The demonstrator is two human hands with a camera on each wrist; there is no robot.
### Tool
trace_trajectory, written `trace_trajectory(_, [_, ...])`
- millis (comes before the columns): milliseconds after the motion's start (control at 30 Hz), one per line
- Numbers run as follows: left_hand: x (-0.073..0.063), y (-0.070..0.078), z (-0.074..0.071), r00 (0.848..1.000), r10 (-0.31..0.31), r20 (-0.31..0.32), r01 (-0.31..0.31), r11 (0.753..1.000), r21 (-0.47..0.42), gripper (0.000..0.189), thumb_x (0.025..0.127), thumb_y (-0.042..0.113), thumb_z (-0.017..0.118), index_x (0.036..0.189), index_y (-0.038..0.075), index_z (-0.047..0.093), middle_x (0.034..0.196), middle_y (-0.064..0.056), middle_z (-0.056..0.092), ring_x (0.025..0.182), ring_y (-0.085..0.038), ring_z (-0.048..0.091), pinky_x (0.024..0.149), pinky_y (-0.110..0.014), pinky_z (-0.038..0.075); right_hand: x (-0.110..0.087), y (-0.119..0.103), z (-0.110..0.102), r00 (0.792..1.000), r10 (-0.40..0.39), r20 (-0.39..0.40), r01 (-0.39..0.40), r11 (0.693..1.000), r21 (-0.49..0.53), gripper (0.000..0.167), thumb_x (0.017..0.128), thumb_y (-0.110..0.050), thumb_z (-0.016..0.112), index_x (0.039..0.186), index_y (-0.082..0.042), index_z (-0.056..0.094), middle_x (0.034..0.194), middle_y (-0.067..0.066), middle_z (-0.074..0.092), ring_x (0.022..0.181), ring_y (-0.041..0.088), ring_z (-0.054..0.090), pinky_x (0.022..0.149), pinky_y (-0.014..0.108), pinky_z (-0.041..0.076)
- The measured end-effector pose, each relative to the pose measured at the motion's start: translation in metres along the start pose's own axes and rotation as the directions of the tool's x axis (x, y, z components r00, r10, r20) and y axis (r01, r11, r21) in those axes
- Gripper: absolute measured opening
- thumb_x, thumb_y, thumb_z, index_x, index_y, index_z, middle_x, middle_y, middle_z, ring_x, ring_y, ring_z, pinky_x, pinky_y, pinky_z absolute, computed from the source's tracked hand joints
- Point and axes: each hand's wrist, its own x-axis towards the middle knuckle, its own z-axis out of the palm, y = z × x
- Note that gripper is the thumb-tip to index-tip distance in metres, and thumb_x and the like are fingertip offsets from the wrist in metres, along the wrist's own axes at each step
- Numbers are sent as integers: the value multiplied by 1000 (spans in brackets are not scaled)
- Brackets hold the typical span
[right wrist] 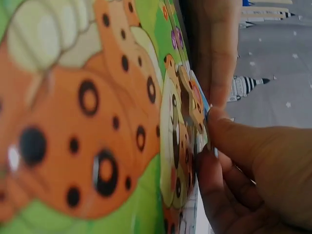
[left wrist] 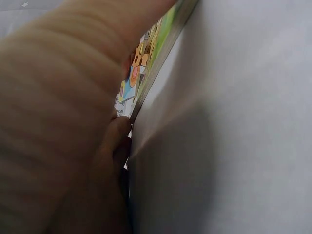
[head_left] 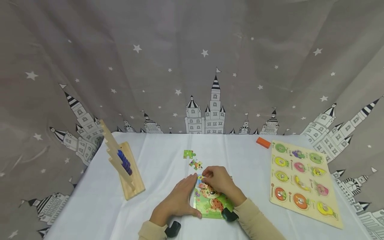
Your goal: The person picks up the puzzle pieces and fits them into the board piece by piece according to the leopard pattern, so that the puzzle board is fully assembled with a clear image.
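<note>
A leopard jigsaw puzzle point(head_left: 213, 203) lies on the white cloth in front of me. My left hand point(head_left: 180, 196) rests along its left edge, fingers extended, with the thumb at the lower corner. Over the puzzle's upper part, my right hand point(head_left: 220, 180) pinches a puzzle piece point(right wrist: 197, 105) with an orange spotted ear and some blue on it. In the right wrist view this piece is tilted just over the board, thumb and fingers at its edge. Beyond the puzzle lie two loose pieces: a green one point(head_left: 188, 154) and one with a small animal picture point(head_left: 196, 164).
At left stands a wooden bead rack point(head_left: 132, 173) with blue beads. A wooden fruit peg board point(head_left: 303, 183) lies at right, with an orange block point(head_left: 263, 142) near its top corner. Behind the table hangs a grey curtain point(head_left: 192, 66) with castles and stars.
</note>
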Motion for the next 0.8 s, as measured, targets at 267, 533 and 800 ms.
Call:
trace_trajectory(267, [0, 0, 2, 1000, 15, -6, -15, 999, 29, 142, 57, 67, 90, 163, 4, 18, 170, -14, 23, 158, -34, 22, 128, -52, 21, 1, -4, 0, 999, -34, 1, 34, 998, -58, 10, 89, -17, 80, 95, -11, 77, 79, -5, 71, 68, 3, 58, 63, 20, 51])
trace_trajectory(533, [-1, 1, 1, 1000, 8, 6, -8, 999, 37, 141, 58, 68, 89, 163, 5, 18, 171, -12, 21, 158, -32, 20, 129, -52, 20, 7, -2, -1, 998, -59, 33, 62, 993, -98, 7, 86, -15, 82, 91, -12, 77, 79, -5, 73, 70, 3, 61, 66, 20, 53])
trace_trajectory(800, [-2, 2, 1, 1000, 3, 18, -4, 1000, 28, 138, 61, 66, 89, 163, 5, 19, 171, -11, 21, 159, -31, 19, 129, -52, 20, 9, -3, -1, 993, -110, 43, 115, 983, -145, 8, 85, -15, 83, 91, -12, 79, 80, -3, 75, 70, 3, 63, 65, 20, 53])
